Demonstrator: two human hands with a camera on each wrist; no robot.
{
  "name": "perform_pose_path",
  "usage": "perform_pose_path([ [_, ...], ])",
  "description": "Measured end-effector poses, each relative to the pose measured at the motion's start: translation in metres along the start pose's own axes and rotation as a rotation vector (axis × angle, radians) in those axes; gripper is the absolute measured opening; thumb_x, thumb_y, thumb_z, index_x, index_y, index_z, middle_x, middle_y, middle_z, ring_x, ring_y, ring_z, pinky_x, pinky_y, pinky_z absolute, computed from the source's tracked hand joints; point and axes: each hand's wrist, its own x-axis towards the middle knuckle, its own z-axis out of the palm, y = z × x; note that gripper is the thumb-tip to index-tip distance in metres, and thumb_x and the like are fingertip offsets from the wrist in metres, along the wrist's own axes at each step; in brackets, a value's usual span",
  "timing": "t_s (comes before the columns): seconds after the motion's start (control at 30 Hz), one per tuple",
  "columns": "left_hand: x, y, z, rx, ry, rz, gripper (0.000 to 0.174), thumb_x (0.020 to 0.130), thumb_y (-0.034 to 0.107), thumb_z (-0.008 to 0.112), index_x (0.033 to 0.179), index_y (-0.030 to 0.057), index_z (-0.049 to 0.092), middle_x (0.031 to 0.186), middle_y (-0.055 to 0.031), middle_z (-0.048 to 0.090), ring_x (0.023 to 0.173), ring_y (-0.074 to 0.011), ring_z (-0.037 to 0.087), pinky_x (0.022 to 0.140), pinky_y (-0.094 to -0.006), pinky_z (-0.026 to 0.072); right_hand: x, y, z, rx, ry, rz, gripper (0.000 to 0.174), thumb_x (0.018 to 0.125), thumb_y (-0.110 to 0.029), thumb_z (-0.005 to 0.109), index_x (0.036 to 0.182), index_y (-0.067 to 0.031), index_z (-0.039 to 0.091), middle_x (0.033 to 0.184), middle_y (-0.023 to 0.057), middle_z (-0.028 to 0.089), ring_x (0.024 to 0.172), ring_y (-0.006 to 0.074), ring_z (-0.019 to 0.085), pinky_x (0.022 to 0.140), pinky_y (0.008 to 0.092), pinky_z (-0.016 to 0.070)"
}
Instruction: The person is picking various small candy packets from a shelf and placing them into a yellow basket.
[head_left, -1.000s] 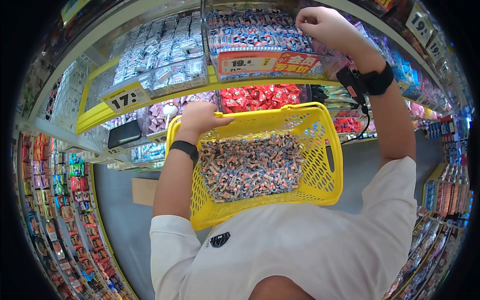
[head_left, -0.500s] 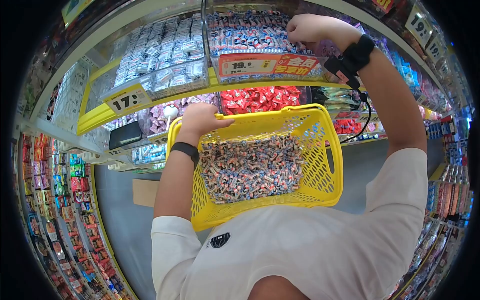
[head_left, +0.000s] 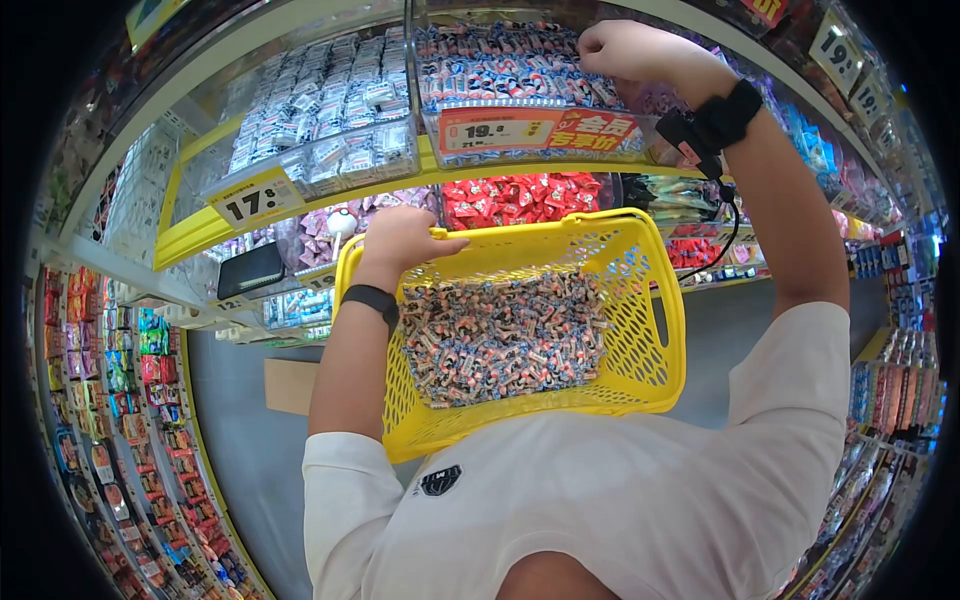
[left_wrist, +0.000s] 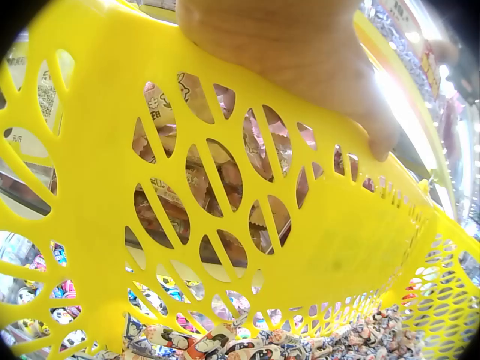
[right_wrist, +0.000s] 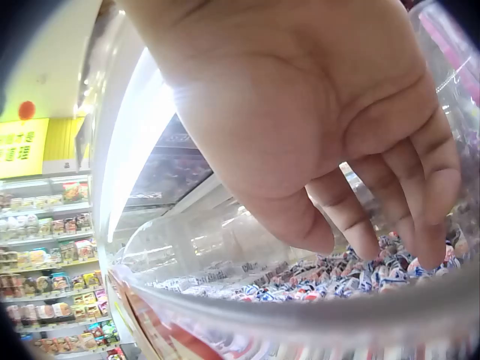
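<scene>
My yellow basket (head_left: pixel 530 238) is before me, with many wrapped sweets (head_left: pixel 500 345) inside; beyond it, and higher, stands the clear bin (right_wrist: pixel 315 311). My left hand (head_left: pixel 402 238) grips the basket's far rim — I think this hold should be firm, so nothing tips. My right hand (head_left: pixel 640 52) is beyond the basket's right end, the fingers loosely bent, with nothing visible in them; better, I judge, to dip them gently and gather from the top. The loose sweets (head_left: pixel 500 75) lie below these fingertips — whether touching, I cannot tell.
</scene>
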Motion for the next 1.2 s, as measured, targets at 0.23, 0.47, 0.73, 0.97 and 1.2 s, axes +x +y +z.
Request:
perform_pose_path([
  [0.23, 0.000, -0.002, 0.002, -0.001, 0.009, 0.005, 0.068, 0.069, 0.076, 0.063, 0.067, 0.0079, 0.070, 0.065, -0.0116, 0.064, 0.064, -0.0296, 0.065, 0.061, -0.0427, 0.0508, -0.025, -0.006, -0.007, 0.087, 0.145, -0.038, 0.023, 0.089, -0.024, 0.058, 0.091, -0.0017, 0.062, 0.071, 0.0053, 0.060, 0.063, 0.0136, 0.056, 0.060, 0.0299, 0.0478],
  [0.47, 0.000, 0.001, -0.002, 0.008, -0.028, -0.018, 0.063, 0.070, 0.072, 0.065, 0.070, 0.0092, 0.072, 0.067, -0.0121, 0.066, 0.066, -0.0302, 0.066, 0.063, -0.0429, 0.0516, -0.085, -0.052, 0.005, 0.276, 0.388, -0.254, 0.018, 0.093, -0.019, 0.059, 0.087, -0.0019, 0.058, 0.064, 0.0005, 0.044, 0.059, 0.0077, 0.041, 0.054, 0.0274, 0.0355],
  [0.73, 0.001, 0.000, 0.000, -0.008, -0.018, -0.014, 0.069, 0.070, 0.075, 0.063, 0.070, 0.0074, 0.071, 0.068, -0.0122, 0.066, 0.066, -0.0300, 0.066, 0.063, -0.0431, 0.0520, -0.129, -0.093, 0.055, 0.497, 0.259, -0.442, 0.013, 0.086, -0.013, 0.062, 0.083, -0.0003, 0.059, 0.063, 0.0115, 0.053, 0.055, 0.0207, 0.050, 0.056, 0.0343, 0.0429],
  [0.97, 0.001, -0.003, 0.005, -0.009, 0.012, -0.005, 0.070, 0.069, 0.077, 0.063, 0.067, 0.0075, 0.070, 0.064, -0.0122, 0.065, 0.062, -0.0299, 0.065, 0.060, -0.0425, 0.0513, -0.115, -0.104, 0.158, 0.495, -0.004, -0.487, 0.012, 0.084, -0.014, 0.062, 0.084, -0.0015, 0.062, 0.073, 0.0120, 0.060, 0.066, 0.0292, 0.061, 0.060, 0.0395, 0.0472],
  [1.2, 0.001, 0.001, -0.001, 0.006, -0.052, -0.031, 0.066, 0.072, 0.073, 0.064, 0.072, 0.0083, 0.072, 0.068, -0.0127, 0.065, 0.067, -0.0308, 0.065, 0.063, -0.0434, 0.0508, -0.103, -0.105, 0.268, 0.432, -0.157, -0.367, 0.019, 0.085, -0.022, 0.059, 0.087, -0.0052, 0.067, 0.087, 0.0142, 0.064, 0.085, 0.0337, 0.063, 0.076, 0.0456, 0.0496],
])
